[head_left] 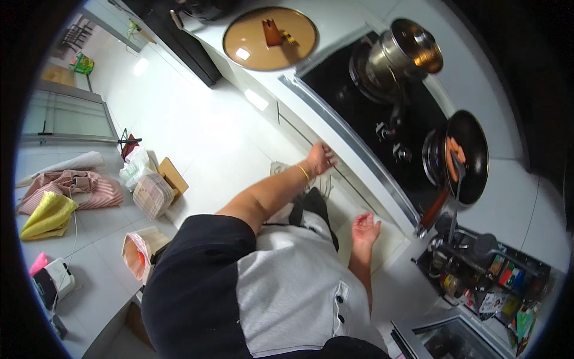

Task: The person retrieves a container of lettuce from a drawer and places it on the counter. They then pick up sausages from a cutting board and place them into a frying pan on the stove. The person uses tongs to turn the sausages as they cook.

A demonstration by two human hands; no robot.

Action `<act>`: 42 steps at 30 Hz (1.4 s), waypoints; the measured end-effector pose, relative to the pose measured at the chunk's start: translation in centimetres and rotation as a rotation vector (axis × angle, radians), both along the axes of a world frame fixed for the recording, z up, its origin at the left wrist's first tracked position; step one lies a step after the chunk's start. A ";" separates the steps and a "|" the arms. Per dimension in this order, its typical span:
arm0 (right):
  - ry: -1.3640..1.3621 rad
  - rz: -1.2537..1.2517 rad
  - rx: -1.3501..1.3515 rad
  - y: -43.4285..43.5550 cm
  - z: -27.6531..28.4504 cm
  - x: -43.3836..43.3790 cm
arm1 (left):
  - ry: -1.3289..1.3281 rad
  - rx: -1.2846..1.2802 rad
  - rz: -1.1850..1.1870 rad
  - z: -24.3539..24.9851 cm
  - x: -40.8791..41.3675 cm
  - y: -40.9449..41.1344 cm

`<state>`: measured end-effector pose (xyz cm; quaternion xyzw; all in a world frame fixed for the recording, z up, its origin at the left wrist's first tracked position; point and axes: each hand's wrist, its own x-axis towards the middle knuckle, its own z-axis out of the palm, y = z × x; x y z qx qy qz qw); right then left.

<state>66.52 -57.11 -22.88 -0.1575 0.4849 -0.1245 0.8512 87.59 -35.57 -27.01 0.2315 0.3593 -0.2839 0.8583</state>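
Note:
My left hand point(320, 158), with a yellow bangle at the wrist, hangs in front of the cabinet below the counter edge. Its fingers are loosely bent and no object shows in them. My right hand point(365, 229) is held palm up near the counter's front edge, bare, with fingers apart. Beyond it, on the black gas hob point(358, 121), sits a dark frying pan point(473, 170) with a brown handle point(434, 208). Several reddish sausage-like pieces point(454, 150) lie in the pan, and a spatula point(458, 179) leans in among them. Both hands are apart from the pan.
A steel pot point(390, 63) with a dark handle stands on the other burner. A round tan lid point(251, 40) lies on the counter. A rack of jars and packets point(484, 269) is at lower right. A lined bin point(148, 251) and a stool with a checked cushion point(153, 195) stand behind me.

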 end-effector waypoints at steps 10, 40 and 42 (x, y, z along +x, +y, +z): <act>-0.165 0.048 0.061 3.1 -2.3 6.8 | -0.045 -0.035 -0.042 -0.4 -0.9 -2.4; -0.482 0.100 -0.044 -0.5 -6.4 8.8 | -0.147 -0.083 0.239 -6.5 -3.4 -8.1; -0.437 0.062 -0.038 -0.2 -7.0 8.4 | -0.067 -0.123 0.284 -4.9 -3.1 -7.5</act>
